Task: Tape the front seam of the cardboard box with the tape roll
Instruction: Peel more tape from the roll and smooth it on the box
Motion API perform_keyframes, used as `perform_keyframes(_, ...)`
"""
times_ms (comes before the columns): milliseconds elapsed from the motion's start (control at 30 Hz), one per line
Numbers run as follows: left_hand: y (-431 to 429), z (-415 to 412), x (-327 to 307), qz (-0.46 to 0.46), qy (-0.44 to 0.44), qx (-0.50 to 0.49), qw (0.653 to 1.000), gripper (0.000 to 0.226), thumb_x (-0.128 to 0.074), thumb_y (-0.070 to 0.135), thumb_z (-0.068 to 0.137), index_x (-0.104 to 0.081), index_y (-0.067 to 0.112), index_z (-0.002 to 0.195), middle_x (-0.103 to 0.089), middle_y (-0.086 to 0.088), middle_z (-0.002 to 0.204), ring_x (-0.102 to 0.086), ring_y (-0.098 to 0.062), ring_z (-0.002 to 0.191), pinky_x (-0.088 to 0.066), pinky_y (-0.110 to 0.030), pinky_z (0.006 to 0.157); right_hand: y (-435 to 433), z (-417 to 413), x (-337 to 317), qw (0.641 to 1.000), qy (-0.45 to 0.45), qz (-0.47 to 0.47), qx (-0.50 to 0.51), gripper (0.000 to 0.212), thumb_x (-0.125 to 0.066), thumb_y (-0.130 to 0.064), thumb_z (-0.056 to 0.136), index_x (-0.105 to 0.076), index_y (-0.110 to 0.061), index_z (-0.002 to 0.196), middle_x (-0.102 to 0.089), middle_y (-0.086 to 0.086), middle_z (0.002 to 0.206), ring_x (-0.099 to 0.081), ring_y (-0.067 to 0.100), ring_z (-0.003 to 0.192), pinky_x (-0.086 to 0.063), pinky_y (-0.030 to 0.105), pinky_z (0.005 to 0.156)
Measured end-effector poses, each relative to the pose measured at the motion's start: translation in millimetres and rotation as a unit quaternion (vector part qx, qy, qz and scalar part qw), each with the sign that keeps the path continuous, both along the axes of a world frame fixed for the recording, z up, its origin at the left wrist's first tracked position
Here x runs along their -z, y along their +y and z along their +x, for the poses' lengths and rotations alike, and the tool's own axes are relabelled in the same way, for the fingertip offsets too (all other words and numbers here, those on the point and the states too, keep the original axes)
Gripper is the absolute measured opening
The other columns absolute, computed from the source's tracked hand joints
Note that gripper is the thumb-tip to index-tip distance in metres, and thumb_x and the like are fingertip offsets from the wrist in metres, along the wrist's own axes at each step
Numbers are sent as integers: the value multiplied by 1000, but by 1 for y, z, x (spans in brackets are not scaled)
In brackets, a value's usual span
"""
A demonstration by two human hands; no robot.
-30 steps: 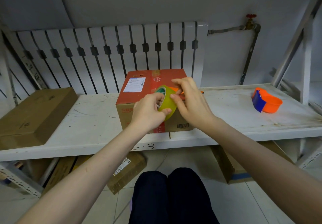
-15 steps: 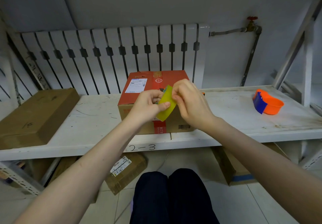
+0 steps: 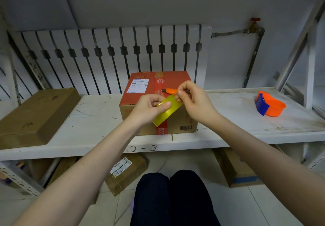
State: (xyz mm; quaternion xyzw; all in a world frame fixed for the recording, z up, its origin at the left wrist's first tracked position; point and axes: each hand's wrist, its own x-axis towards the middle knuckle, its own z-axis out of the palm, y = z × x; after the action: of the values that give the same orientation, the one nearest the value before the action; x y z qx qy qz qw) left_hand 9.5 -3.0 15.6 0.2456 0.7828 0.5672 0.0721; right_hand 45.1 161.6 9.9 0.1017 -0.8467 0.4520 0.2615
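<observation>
A cardboard box [image 3: 181,120] with a red top, a white label and a red strip down its front stands on the white shelf [image 3: 91,118]. In front of its upper front edge I hold a yellow-green tape roll [image 3: 167,110], seen edge-on and tilted. My left hand [image 3: 149,108] grips the roll from the left, thumb on its outer face. My right hand [image 3: 193,99] pinches the roll's upper right edge with fingertips. An orange utility knife [image 3: 169,90] lies on the box top, partly hidden behind my right hand.
An orange and blue tape dispenser [image 3: 269,106] sits at the shelf's right end. A flat brown box [image 3: 35,116] lies on the left. A radiator stands behind. More boxes lie on the floor under the shelf, near my knees.
The roll has turned from showing its open ring to lying edge-on and tilted. Both hands have risen slightly and my right fingertips have shifted to the roll's upper right edge.
</observation>
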Motion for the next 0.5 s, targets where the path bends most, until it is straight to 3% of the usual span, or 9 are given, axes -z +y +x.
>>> perform_keyframes(200,-11,0,2,16,-94,105,990,23,-70,8,78,-68,14,100,-73,-1,86,-68,-13,78,-55,-21,69,5,-4,2,985,-80,-146,-52,20,-42,-8,98,-52,-16,82,-62,-2,80,-59,6,74,-48,17,67)
perform_keyframes(300,-13,0,3,-10,-66,75,995,16,-65,16,84,-68,8,97,-69,-4,89,-63,-13,82,-50,-22,74,9,0,6,984,-45,-159,-64,17,-42,-8,98,-52,-14,85,-64,-1,82,-59,6,75,-48,18,70)
perform_keyframes(500,-14,-6,-3,24,-62,6,998,16,-57,24,89,-66,17,79,-66,-1,85,-59,-16,87,-44,-30,83,2,11,15,983,40,-164,-70,11,-44,2,95,-53,-2,89,-62,10,84,-61,10,82,-50,20,79)
